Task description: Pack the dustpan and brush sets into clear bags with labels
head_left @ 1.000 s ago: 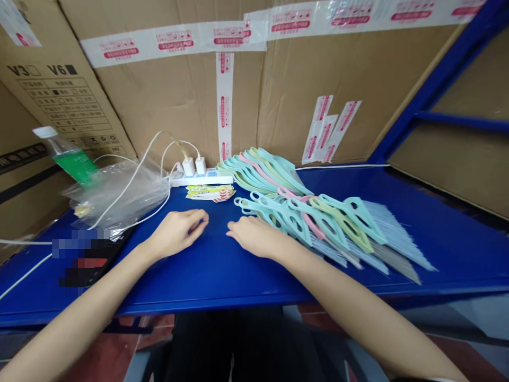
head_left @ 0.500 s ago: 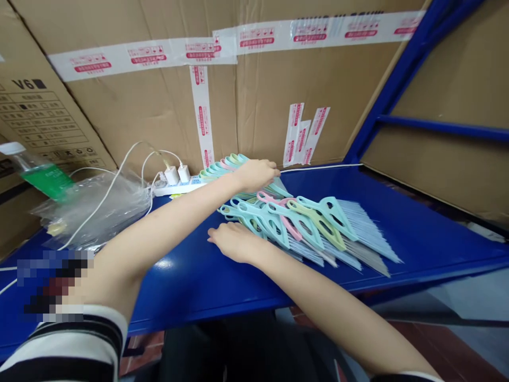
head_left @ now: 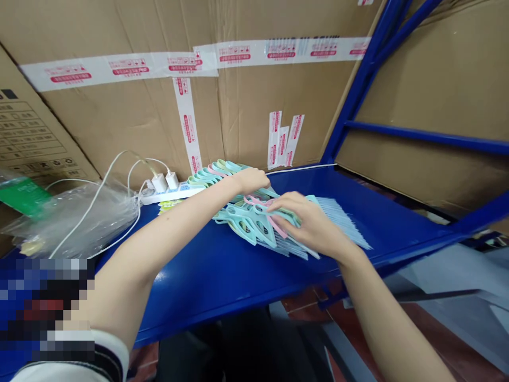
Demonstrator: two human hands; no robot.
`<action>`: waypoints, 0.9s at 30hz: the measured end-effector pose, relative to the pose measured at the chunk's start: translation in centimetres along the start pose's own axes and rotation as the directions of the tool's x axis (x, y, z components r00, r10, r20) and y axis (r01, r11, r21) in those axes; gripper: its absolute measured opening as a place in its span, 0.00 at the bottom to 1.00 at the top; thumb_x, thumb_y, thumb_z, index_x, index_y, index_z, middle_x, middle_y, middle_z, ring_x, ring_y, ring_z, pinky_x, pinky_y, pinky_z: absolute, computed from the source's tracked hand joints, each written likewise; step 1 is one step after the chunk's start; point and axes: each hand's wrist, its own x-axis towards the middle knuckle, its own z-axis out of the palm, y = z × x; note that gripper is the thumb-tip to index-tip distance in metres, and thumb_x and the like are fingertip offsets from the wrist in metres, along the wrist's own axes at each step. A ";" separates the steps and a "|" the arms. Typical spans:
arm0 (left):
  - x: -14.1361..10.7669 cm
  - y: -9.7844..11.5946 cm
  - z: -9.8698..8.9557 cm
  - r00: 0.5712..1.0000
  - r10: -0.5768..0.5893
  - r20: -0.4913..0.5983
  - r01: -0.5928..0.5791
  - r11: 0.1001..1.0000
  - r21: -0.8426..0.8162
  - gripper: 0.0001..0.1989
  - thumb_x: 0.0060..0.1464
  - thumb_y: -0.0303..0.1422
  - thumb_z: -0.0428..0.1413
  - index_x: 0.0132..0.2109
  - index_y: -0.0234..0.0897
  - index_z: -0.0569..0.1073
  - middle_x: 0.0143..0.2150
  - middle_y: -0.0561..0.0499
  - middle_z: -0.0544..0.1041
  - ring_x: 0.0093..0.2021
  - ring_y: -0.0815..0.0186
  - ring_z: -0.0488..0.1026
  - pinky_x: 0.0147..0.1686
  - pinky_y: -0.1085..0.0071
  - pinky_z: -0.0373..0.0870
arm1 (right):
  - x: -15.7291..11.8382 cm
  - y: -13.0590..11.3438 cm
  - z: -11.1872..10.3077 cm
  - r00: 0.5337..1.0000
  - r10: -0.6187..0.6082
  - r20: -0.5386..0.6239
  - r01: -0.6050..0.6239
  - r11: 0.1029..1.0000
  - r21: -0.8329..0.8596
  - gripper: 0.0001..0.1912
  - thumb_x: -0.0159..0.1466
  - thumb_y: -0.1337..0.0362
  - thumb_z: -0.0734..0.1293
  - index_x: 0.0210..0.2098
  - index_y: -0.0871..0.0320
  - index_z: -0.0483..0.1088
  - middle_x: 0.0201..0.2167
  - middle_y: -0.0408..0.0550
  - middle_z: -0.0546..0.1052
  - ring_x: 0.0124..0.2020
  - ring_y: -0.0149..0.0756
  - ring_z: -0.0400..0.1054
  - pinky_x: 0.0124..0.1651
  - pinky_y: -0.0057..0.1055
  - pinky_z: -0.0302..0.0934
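Turquoise brushes (head_left: 254,216) lie under left grip (head_left: 251,181) and right grip (head_left: 309,222) — both curled, hold unclear.

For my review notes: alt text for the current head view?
A person's right hand curls over pastel plastic brushes with pale bristles on a blue table, while the left hand is over pastel plastic loop-ended handles behind them.

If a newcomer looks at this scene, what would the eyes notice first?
Probably the pastel hand brooms heaped at the centre of the blue table, with the right hand over them. Next come the red-printed tape across the cardboard at the back, and the green-labelled bottle at the far left.
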 end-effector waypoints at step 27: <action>-25.9 4.3 0.3 0.958 -0.121 -0.259 0.132 0.991 0.026 0.20 0.64 0.27 0.39 0.49 0.37 0.76 0.37 0.46 0.81 0.34 0.63 0.77 0.38 0.66 0.74 | 0.3 1.5 1.0 0.941 0.323 -0.098 -0.330 0.818 -0.471 0.23 0.64 0.72 0.51 0.51 0.66 0.72 0.43 0.60 0.71 0.39 0.45 0.70 0.42 0.37 0.64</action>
